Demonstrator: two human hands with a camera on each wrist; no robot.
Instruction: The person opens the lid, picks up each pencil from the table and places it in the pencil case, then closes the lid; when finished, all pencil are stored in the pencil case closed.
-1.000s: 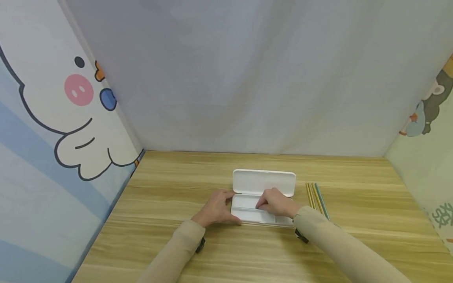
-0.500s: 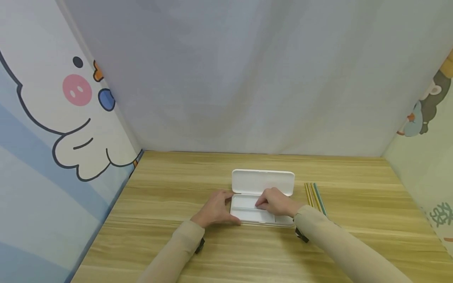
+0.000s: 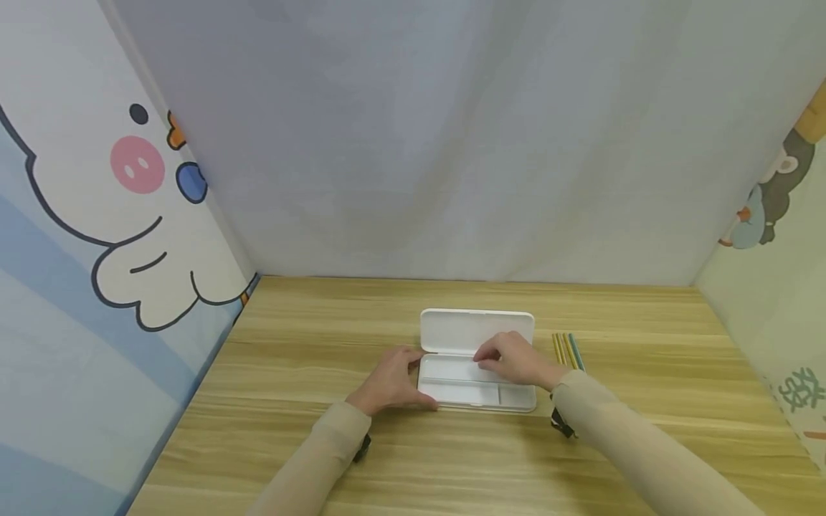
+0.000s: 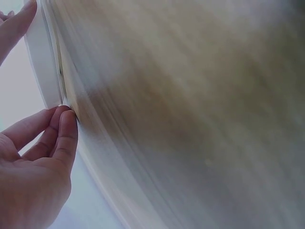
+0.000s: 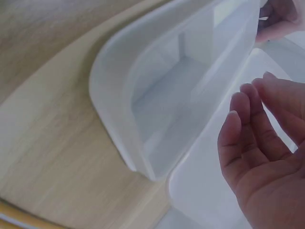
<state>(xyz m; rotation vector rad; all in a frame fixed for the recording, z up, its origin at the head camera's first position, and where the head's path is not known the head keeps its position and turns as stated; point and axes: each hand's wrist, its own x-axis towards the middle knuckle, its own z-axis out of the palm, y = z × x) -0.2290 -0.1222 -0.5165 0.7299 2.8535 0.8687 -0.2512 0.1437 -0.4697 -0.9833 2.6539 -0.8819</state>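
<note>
A white pencil case [image 3: 461, 392] lies on the table, its lid [image 3: 461, 331] raised at the back and its inner compartments bare. At its left end my left hand [image 3: 389, 383] grips the case, thumb at the front corner and fingers at the back one. In the left wrist view, fingertips [image 4: 68, 117] press against the case's edge. My right hand [image 3: 516, 360] hovers over the right part of the case near the lid. Its fingers [image 5: 228, 129] are loosely bent in the right wrist view, with nothing between them and the thumb.
To the right of the case lie several thin pencils [image 3: 569, 351], golden ones and a blue one, partly hidden behind my right forearm. A pale curtain [image 3: 452, 143] stands behind the wood-grain table [image 3: 323, 315], with cartoon-printed walls at both sides.
My right hand has lifted off the inside of the case and moved slightly back and to the right, uncovering the front right compartment. The left hand keeps its hold on the case.
</note>
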